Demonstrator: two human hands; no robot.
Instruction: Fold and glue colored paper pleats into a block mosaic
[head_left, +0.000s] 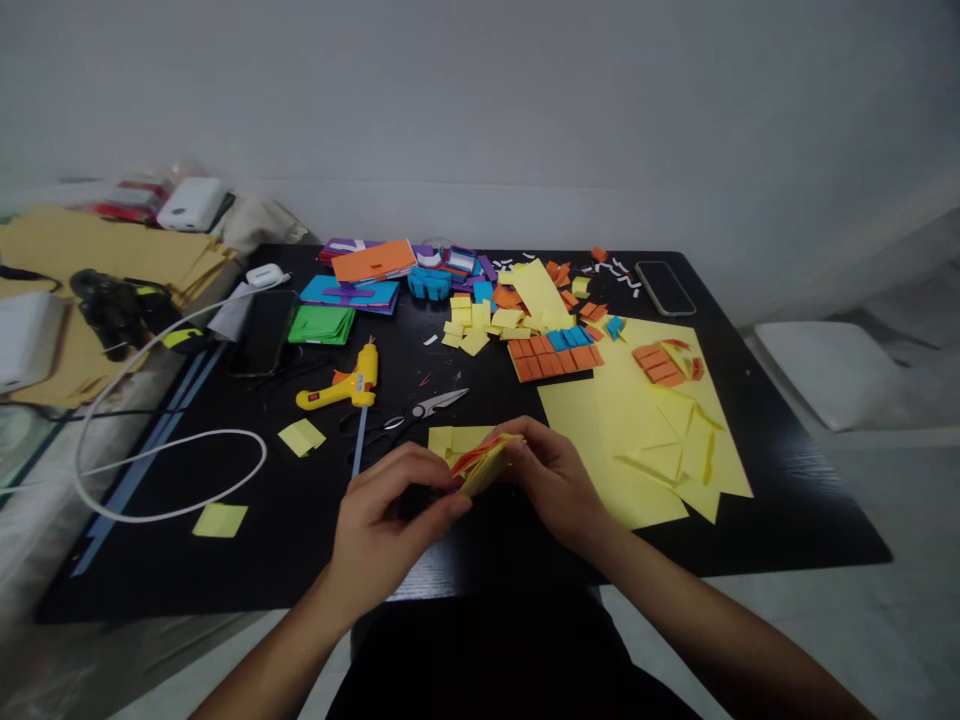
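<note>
Both my hands meet over the near middle of a black table [225, 570]. Between them is a small folded paper piece [484, 462], yellow with orange layers showing at its edge. My left hand [390, 525] pinches its lower left corner with thumb and fingers. My right hand [551, 475] curls round its right side. A yellow sheet [450, 438] lies flat just behind the piece.
A yellow glue gun [346, 385] and scissors [420, 410] lie just beyond my hands. Large yellow sheets [645, 440] cover the right side. Small yellow, orange and blue squares [551, 352] and coloured folded stacks [360, 285] fill the far middle. A phone [664, 287] sits far right, a white cable [172, 470] loops left.
</note>
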